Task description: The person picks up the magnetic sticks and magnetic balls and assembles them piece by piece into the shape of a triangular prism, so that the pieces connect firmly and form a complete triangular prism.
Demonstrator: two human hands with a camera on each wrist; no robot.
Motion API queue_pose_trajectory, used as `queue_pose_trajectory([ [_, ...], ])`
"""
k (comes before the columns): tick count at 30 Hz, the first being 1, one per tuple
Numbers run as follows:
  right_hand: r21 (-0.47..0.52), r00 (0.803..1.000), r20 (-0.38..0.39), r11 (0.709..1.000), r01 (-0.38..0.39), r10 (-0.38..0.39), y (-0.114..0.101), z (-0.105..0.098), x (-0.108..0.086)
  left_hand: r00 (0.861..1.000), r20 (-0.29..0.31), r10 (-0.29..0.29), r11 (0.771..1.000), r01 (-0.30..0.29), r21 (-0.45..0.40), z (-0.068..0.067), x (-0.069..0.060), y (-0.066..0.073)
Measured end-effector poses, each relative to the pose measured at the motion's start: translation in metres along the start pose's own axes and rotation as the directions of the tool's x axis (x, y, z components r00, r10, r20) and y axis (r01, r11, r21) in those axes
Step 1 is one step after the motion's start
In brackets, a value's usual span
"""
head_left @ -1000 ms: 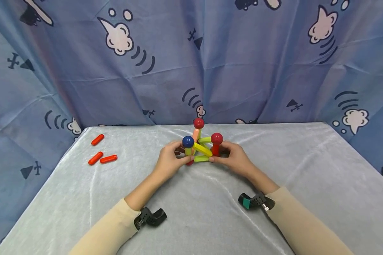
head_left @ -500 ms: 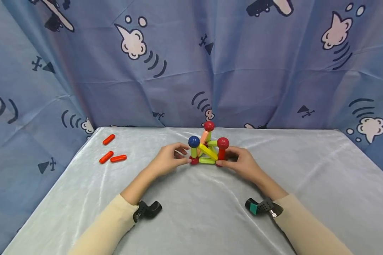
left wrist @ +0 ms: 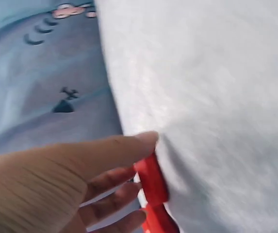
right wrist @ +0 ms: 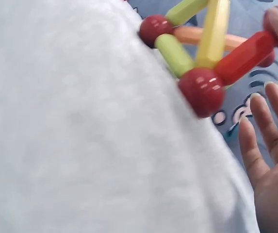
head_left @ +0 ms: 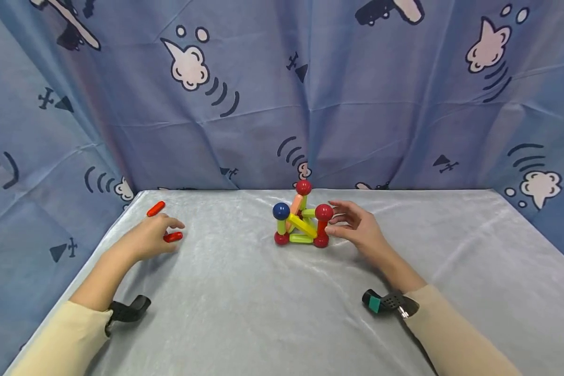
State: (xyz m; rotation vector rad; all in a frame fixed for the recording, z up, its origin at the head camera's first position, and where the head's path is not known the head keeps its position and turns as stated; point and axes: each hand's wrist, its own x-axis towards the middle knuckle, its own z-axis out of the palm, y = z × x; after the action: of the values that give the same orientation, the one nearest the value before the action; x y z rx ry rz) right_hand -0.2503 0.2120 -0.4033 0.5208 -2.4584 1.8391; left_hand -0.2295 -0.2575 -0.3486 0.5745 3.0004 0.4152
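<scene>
In the head view, a magnetic stick-and-ball frame (head_left: 302, 224) stands upright mid-table. It has red balls, one blue ball (head_left: 281, 211), and green, yellow, orange and red rods. My right hand (head_left: 364, 235) is at its right side, fingers spread; the thumb tip is by the red upright rod, and contact is unclear. My left hand (head_left: 145, 239) is over the red magnetic rods at the table's left. One red rod (left wrist: 152, 179) lies between its thumb and loosely bent fingers, with another red rod (left wrist: 159, 221) close below. The head view hides part of these rods behind the hand.
A further red rod (head_left: 156, 209) lies just beyond the left hand. Pale velvety cloth covers the table (head_left: 244, 303). A blue patterned curtain (head_left: 254, 94) hangs behind the table's back edge and along its left side.
My left hand has left the frame and moved left to the red rods. My right hand has loosened from the frame's right side, its fingers now spread. The frame still stands.
</scene>
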Motion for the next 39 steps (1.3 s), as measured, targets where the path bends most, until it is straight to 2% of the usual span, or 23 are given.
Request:
queue_pose_trajectory([
  [4, 0.021, 0.999, -0.029, 0.999, 0.036, -0.036, -0.013, -0.007, 0.000, 0.999, 0.019, 0.031, 0.997, -0.032, 0.065, 0.003, 0.007, -0.004],
  [7, -0.057, 0.998, -0.042, 0.998, 0.034, -0.037, -0.027, -0.009, 0.001, 1.000, 0.006, 0.012, 0.995, -0.013, 0.098, 0.005, 0.013, -0.004],
  [9, -0.110, 0.999, -0.037, 0.994, 0.028, -0.032, -0.036, -0.008, 0.001, 1.000, -0.011, 0.023, 0.992, -0.021, 0.122, 0.005, 0.017, -0.003],
  [12, -0.166, 1.000, -0.015, 0.986, 0.015, -0.018, -0.047, -0.005, 0.002, 0.995, -0.068, 0.076, 0.993, -0.070, 0.096, 0.003, 0.023, 0.003],
  [14, -0.182, 1.000, 0.001, 0.983, 0.009, -0.009, -0.052, -0.004, 0.002, 0.983, -0.134, 0.127, 0.992, -0.122, 0.042, 0.000, 0.029, 0.013],
  [16, -0.195, 1.000, 0.010, 0.981, 0.005, -0.003, -0.055, -0.002, 0.002, 0.969, -0.197, 0.150, 0.985, -0.164, -0.057, -0.005, 0.035, 0.031],
  [18, -0.211, 1.000, 0.012, 0.978, 0.002, 0.000, -0.056, -0.002, 0.001, 0.956, -0.254, 0.148, 0.966, -0.194, -0.168, -0.010, 0.041, 0.056],
  [20, -0.229, 1.000, 0.012, 0.973, -0.003, 0.006, -0.057, -0.002, 0.000, 0.942, -0.302, 0.150, 0.933, -0.235, -0.271, -0.013, 0.047, 0.086],
  [22, -0.241, 1.000, 0.013, 0.970, -0.015, 0.019, -0.057, -0.002, -0.001, 0.927, -0.336, 0.166, 0.898, -0.283, -0.336, -0.014, 0.053, 0.117],
  [26, -0.258, 0.999, 0.006, 0.965, -0.050, 0.053, -0.062, -0.006, -0.005, 0.886, -0.372, 0.275, 0.834, -0.413, -0.366, -0.010, 0.071, 0.166],
  [28, -0.271, 0.998, -0.007, 0.961, -0.057, 0.058, -0.065, -0.008, -0.006, 0.863, -0.371, 0.343, 0.808, -0.472, -0.352, -0.007, 0.080, 0.183],
  [30, -0.273, 0.998, -0.014, 0.960, -0.060, 0.058, -0.068, -0.009, -0.007, 0.850, -0.352, 0.392, 0.801, -0.503, -0.324, -0.004, 0.087, 0.194],
  [32, -0.267, 0.998, -0.003, 0.962, -0.064, 0.065, -0.071, -0.008, -0.006, 0.849, -0.321, 0.420, 0.807, -0.511, -0.296, -0.002, 0.091, 0.199],
  [35, -0.256, 0.995, 0.045, 0.964, -0.076, 0.091, -0.076, -0.009, -0.004, 0.866, -0.273, 0.418, 0.833, -0.486, -0.266, 0.000, 0.094, 0.202],
  [39, -0.316, 0.990, 0.091, 0.946, -0.075, 0.109, -0.088, -0.013, -0.002, 0.891, -0.235, 0.388, 0.857, -0.443, -0.265, 0.002, 0.096, 0.207],
])
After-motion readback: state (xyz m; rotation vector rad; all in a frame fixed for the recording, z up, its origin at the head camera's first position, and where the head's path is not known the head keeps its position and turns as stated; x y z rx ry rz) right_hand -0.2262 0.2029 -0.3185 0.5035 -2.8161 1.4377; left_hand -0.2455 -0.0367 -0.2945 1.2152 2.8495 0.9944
